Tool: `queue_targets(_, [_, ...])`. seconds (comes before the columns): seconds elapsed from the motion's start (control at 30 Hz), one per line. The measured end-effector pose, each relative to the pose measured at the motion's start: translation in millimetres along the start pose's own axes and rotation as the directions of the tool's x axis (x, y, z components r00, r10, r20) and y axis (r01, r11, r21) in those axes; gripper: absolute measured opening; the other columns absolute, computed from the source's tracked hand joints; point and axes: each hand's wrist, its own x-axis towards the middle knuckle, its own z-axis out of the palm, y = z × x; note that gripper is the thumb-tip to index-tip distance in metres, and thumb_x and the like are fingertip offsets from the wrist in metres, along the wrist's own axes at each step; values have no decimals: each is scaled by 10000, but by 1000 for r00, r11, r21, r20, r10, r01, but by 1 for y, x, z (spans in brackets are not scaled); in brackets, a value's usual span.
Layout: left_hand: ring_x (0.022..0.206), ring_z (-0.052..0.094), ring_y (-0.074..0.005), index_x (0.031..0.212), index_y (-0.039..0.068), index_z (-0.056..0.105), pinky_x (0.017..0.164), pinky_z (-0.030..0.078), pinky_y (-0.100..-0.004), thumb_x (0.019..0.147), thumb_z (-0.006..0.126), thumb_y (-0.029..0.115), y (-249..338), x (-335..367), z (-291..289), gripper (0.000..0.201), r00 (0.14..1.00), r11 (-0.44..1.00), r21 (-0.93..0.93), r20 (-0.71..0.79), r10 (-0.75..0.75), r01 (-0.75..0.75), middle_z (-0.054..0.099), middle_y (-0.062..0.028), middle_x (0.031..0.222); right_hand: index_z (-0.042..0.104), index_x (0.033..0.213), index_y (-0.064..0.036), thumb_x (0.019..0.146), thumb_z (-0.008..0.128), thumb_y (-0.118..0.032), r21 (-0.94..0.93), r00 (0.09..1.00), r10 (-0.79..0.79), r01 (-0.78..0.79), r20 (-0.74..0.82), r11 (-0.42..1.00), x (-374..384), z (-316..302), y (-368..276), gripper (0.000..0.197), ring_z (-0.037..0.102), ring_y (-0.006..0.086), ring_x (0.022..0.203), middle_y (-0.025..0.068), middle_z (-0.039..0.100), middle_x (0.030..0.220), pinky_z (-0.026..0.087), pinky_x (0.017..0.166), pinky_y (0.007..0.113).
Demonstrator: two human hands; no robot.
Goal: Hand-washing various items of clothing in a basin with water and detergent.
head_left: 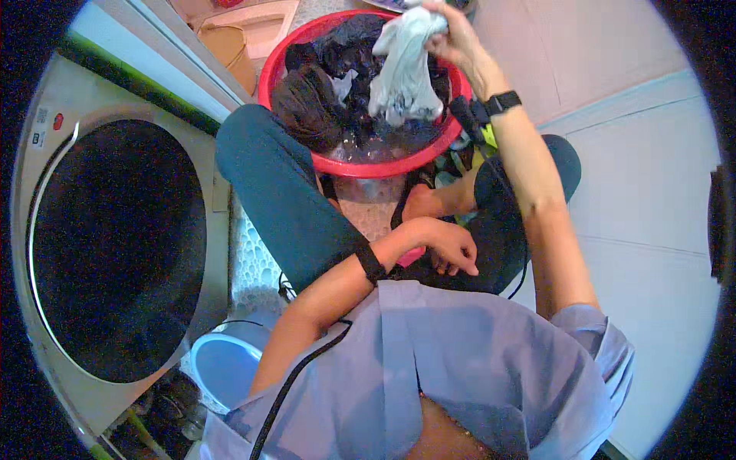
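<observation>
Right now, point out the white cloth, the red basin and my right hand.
White cloth (408, 65), head view: middle of the hanging fabric.
Red basin (376, 169), head view: its near rim.
Right hand (458, 40), head view: its middle.

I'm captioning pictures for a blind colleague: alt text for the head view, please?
The person's right grip holds a white cloth over a red basin of dark, wet-looking clothes. The left grip is loosely curled near the lap; a blue bucket and round-doored appliance are at left.
</observation>
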Motion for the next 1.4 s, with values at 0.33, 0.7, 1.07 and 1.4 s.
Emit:
queue_targets(0.33, [701,607,-169,942,60,625,688,491,-290,825,510,231,-60,-15,-28,237,966,997,65,-256,48,-33,638,-68,816,468,1199,-132,664,637,-391,-983,959,232,-137,-163,-125,-43,-42,201,618,504,345,1027,244,487,1141,395,879,401])
queue_targets(0.7, [958,528,-383,1049,40,554,833,420,-401,756,514,281,-177,-75,-101,382,141,931,-228,-951,-276,286,565,-240,989,366,1197,-194,688,570,-371,-926,962,238,-33,-131,-376,-24,-86,320,576,365,521,1019,297,243,1214,326,820,573])
queue_targets(1.07, [846,508,-198,1176,121,436,697,459,-415,834,473,335,-194,-50,-126,405,350,532,-757,-649,-675,-379,555,-56,948,606,854,-35,702,525,-314,-984,926,338,-137,-169,-116,-7,-90,260,328,577,351,823,208,583,879,460,708,417])
queue_targets(1.4, [1061,473,-331,1180,86,457,889,356,-512,717,283,744,-156,-52,-131,823,489,-16,-536,-758,-432,-844,484,-134,1185,636,811,-69,681,533,-348,-762,991,130,-86,-3,642,-81,-10,198,325,590,298,751,153,621,820,456,667,362])
